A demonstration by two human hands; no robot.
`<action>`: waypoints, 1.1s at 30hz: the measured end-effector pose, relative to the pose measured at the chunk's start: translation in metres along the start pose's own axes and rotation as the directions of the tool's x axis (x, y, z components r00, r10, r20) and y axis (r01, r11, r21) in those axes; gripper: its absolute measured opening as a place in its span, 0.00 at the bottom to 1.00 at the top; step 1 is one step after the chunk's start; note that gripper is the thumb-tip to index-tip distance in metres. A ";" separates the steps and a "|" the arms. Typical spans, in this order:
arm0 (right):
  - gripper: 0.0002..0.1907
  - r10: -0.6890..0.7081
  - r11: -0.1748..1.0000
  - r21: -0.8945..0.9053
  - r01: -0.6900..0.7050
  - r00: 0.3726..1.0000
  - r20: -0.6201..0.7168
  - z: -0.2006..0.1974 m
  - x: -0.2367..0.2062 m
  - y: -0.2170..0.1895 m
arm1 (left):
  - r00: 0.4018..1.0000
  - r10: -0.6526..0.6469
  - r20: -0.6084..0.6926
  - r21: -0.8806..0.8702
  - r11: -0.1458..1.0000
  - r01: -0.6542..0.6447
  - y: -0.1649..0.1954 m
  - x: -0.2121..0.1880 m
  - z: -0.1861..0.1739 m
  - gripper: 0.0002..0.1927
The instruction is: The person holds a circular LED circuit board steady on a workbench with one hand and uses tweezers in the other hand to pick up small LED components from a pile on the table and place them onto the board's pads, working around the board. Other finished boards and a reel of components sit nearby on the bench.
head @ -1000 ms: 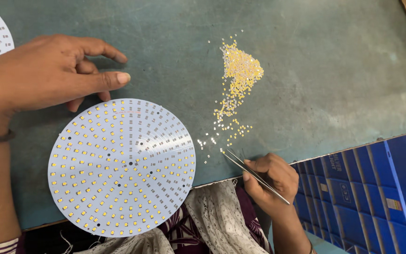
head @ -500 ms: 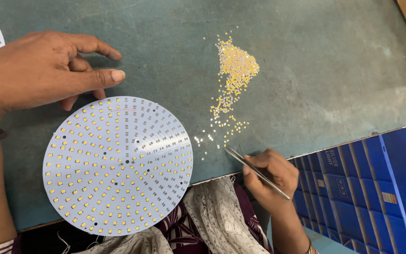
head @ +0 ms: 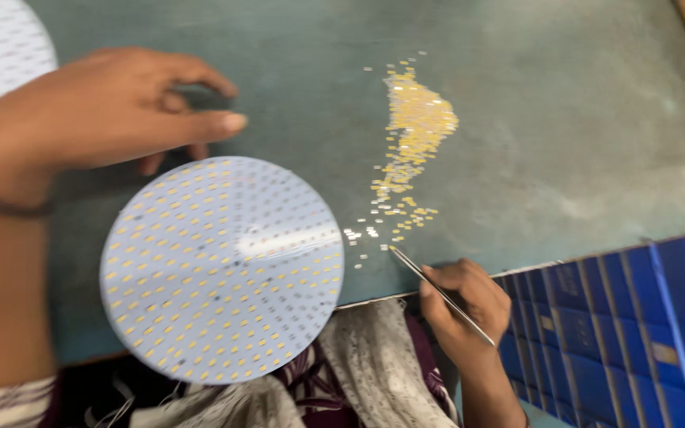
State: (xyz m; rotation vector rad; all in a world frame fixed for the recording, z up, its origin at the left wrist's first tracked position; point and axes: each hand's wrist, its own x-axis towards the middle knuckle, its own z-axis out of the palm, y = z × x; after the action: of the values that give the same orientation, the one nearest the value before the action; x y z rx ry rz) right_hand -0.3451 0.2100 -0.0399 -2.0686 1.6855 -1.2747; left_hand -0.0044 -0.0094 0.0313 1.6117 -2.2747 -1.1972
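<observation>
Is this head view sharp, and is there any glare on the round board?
Head view: the left hand is smeared by motion blur; the round board shows a pale glare streak near its middle; the right hand with the tweezers and the yellow chips look slightly soft.

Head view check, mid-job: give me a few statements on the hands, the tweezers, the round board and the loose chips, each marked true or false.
1. The right hand holds thin metal tweezers. True.
2. The tweezers' tip points at the middle of the round board. False: it sits by the loose yellow chips on the table.
3. The left hand grips the tweezers. False: it is spread above the board's upper edge, holding nothing.
4. Blue boxes lie at lower right. True.
</observation>
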 end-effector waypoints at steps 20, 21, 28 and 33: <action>0.09 -0.229 0.972 0.095 0.215 0.959 0.170 0.066 -0.004 -0.078 | 0.991 0.102 -0.086 -0.012 0.995 -0.104 0.006 0.003 0.001 0.35; 0.09 -0.229 0.972 0.091 0.216 0.958 0.171 0.066 -0.004 -0.078 | 0.990 0.110 -0.090 -0.009 0.994 -0.111 0.005 0.003 0.001 0.35; 0.09 -0.228 0.973 0.086 0.216 0.958 0.172 0.067 -0.002 -0.078 | 0.991 0.101 -0.088 -0.015 0.995 -0.103 0.006 0.003 0.000 0.34; 0.09 -0.202 0.975 0.126 0.183 0.967 0.153 0.064 -0.001 -0.074 | 0.991 0.097 -0.089 -0.023 0.995 -0.099 0.006 0.003 0.000 0.35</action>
State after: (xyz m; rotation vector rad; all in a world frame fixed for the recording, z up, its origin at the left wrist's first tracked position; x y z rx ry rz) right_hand -0.2476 0.2129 -0.0345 -2.2463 1.3414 -1.1813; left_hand -0.0106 -0.0106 0.0343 1.4934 -2.2449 -1.1080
